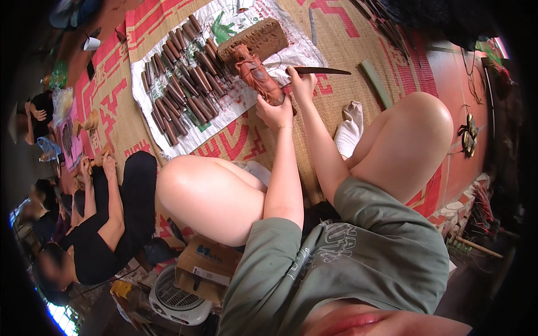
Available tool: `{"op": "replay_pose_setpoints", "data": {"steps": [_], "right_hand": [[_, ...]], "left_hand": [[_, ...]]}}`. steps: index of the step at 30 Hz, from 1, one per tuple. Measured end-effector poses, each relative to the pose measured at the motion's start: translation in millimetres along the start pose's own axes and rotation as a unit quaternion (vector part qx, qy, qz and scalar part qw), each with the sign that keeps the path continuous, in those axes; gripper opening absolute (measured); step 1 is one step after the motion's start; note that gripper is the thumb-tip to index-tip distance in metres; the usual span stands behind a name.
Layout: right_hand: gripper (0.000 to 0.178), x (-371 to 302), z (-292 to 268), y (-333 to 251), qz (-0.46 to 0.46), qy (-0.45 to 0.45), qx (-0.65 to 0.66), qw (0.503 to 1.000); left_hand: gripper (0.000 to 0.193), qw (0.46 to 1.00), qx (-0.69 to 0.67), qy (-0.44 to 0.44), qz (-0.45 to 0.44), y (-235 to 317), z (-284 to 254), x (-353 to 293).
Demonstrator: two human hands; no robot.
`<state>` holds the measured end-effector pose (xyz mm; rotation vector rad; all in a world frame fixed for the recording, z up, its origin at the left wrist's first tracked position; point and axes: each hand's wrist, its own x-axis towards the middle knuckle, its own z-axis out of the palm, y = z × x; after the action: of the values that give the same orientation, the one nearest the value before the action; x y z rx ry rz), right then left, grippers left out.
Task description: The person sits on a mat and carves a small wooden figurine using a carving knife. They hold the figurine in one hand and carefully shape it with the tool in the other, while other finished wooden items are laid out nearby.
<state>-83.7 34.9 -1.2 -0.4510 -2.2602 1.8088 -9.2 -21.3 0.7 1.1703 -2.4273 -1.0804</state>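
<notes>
My left hand (274, 113) is closed around the lower end of a reddish-brown carved wooden figurine (256, 71). Its upper end rests against a brown wooden block (263, 40) with a rough, carved side. Just right of the figurine, my right hand (303, 87) grips a long, slim, dark-brown tool (325, 71) whose tapered end points right. Whether it is a file or a knife I cannot tell. Left of the figurine, several carving chisels (185, 84) with brown wooden handles lie in rows on a white printed sheet (147, 120).
A patterned straw mat (235, 137) lies under the sheet. Near my right knee is a greenish bar (374, 84); a grey strip (312, 25) lies farther off. To my left a person in black (95, 246) works by hand. A cardboard box (204, 269) and white fan (178, 297) stand close by.
</notes>
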Motion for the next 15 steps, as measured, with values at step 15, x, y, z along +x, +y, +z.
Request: {"op": "replay_pose_setpoints", "data": {"steps": [15], "right_hand": [[0.023,-4.7,14.5,4.0,0.039,-0.079,0.006,0.996]], "left_hand": [[0.079,1.000,0.008,0.007,0.008,2.9,4.9,-0.2]]}}
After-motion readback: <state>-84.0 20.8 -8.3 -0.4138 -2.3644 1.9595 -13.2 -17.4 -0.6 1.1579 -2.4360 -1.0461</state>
